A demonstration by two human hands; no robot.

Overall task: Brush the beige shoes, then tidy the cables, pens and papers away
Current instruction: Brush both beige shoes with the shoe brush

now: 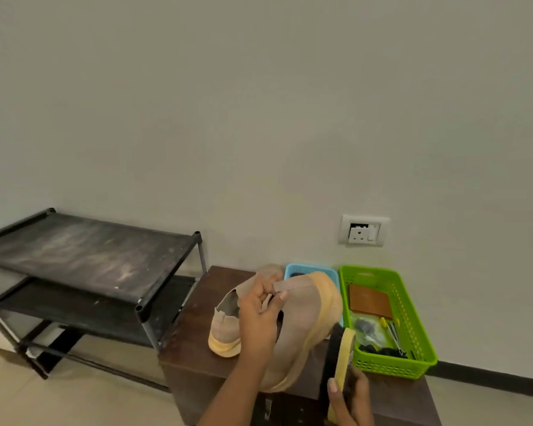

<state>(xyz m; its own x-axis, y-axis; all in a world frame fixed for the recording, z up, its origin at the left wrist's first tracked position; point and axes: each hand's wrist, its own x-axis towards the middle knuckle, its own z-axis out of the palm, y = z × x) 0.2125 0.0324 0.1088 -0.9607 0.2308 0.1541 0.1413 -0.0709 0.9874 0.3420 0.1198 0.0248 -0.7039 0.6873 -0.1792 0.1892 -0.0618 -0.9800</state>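
The left hand point(260, 318) grips a beige shoe point(308, 324) by its collar, fingers curled around the pull tab, holding it tilted above the dark wooden desk point(194, 358). The right hand point(350, 401) is wrapped around a brush point(343, 353) (yellow back, dark bristles), whose bristles sit against the shoe's orange sole edge. A second beige shoe point(225, 333) rests on the desk just behind the left hand. A blue basket point(308, 269) and a green basket point(425, 348) stand by the wall; a black shoe rack point(90, 256) stands left.
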